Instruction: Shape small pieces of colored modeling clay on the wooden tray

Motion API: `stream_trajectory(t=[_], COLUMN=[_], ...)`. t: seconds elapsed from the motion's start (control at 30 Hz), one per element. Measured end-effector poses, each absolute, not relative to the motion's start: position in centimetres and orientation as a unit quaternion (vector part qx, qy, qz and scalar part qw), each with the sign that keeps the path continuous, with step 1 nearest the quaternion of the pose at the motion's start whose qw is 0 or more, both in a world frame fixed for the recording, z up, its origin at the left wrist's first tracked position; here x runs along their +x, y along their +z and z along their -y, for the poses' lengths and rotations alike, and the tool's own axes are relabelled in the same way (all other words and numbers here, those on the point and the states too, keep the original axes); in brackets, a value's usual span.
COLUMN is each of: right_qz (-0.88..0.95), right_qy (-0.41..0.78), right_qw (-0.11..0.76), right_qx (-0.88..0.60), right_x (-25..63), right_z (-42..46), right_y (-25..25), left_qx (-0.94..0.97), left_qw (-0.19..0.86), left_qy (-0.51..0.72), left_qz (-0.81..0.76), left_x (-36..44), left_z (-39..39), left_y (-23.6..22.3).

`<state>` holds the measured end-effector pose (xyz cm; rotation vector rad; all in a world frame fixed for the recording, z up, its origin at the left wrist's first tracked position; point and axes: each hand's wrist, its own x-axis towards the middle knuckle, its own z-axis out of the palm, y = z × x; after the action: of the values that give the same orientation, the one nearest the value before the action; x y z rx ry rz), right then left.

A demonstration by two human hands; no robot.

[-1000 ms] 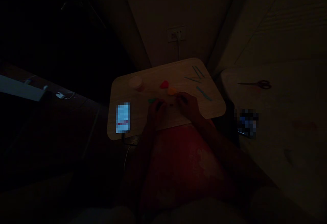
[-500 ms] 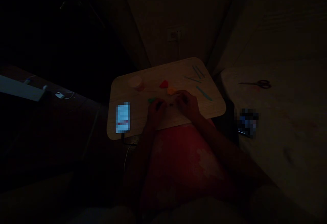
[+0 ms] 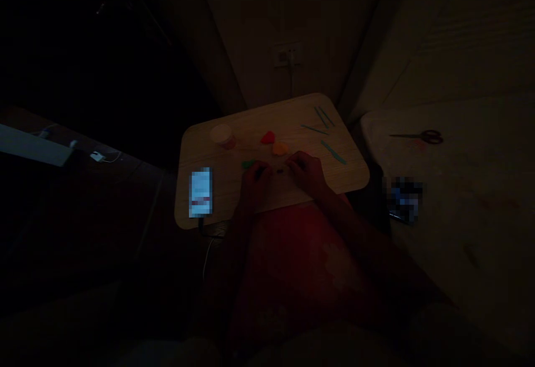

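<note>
Two hands, left hand (image 3: 256,182) and right hand (image 3: 307,170), curl in on the tabletop (image 3: 209,155) at frame center, flanking a small dark lump (image 3: 279,171) within reach of both, though gloom hides whether either grip holds anything.

Wooden board (image 3: 225,188) with clay (image 3: 268,138), modelling tools (image 3: 324,121), jar (image 3: 222,135), phone (image 3: 200,192)

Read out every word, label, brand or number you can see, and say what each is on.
Nothing can be read. The lit screen on the wooden board is pixelated, as is the dark object on the right, so any text is illegible. The wall socket is too dark to show markings.
</note>
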<state>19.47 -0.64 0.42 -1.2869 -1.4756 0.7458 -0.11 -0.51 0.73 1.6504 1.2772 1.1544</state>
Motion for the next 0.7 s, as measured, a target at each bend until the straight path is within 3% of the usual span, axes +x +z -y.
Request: stream_trajectory(t=[0.2, 0.7], right_qz=[0.647, 0.620], right_qy=[0.267, 0.311], right_qw=[0.497, 0.509], right_qx=[-0.513, -0.510], right_x=[19.39, 19.37], right_z=[0.35, 0.47], right_y=[0.59, 0.62], left_qx=[0.643, 0.646], left_qw=[0.370, 0.367], left_qy=[0.452, 0.447], left_qz=[-0.495, -0.498], left_x=[-0.13, -0.15], left_z=[0.57, 0.52], left_y=[0.70, 0.95])
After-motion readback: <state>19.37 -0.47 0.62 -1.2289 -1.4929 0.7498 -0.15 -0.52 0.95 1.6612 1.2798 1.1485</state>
